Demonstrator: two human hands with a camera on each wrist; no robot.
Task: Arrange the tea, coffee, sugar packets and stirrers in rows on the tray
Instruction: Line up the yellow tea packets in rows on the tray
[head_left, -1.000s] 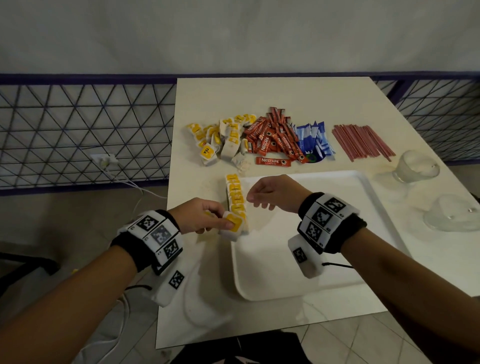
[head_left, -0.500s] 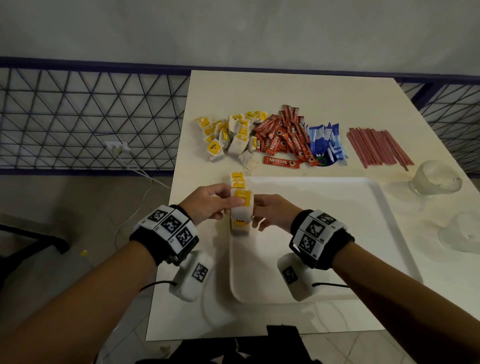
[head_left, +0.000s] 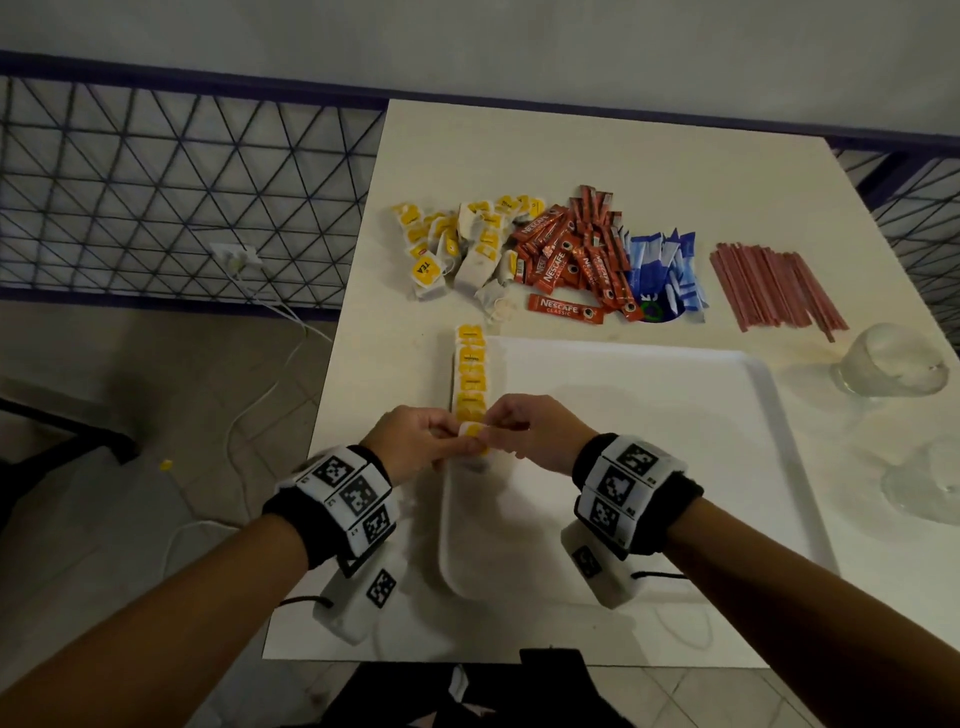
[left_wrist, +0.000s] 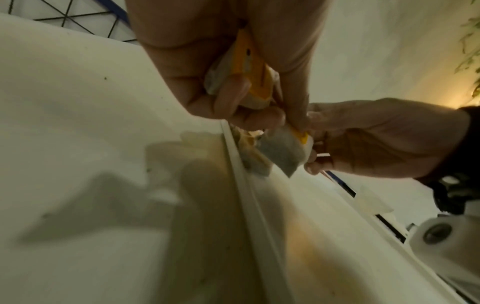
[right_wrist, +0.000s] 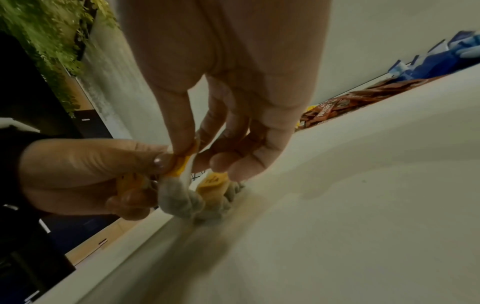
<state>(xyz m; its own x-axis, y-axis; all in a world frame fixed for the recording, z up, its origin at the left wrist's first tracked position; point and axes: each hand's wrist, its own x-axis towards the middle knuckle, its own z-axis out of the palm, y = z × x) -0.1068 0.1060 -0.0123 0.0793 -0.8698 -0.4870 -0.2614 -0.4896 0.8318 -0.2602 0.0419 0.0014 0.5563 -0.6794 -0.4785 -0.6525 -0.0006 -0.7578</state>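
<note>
Teabag (head_left: 474, 434) pinched between left hand (head_left: 410, 441) and right hand (head_left: 540, 431), held low over tray (head_left: 675, 467) at its left edge, to extend tea row (head_left: 470, 376); spare teabags tucked in left palm.

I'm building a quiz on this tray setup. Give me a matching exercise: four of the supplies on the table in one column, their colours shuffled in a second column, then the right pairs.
Things:
1. tea bags
2. coffee sticks
3. sugar packets
4. stirrers

Colours:
A. blue and white
B. dull pinkish red
C. yellow labels on white
D. red-brown with Nescafe print

Pairs: 1-C, 2-D, 3-A, 4-B
</note>
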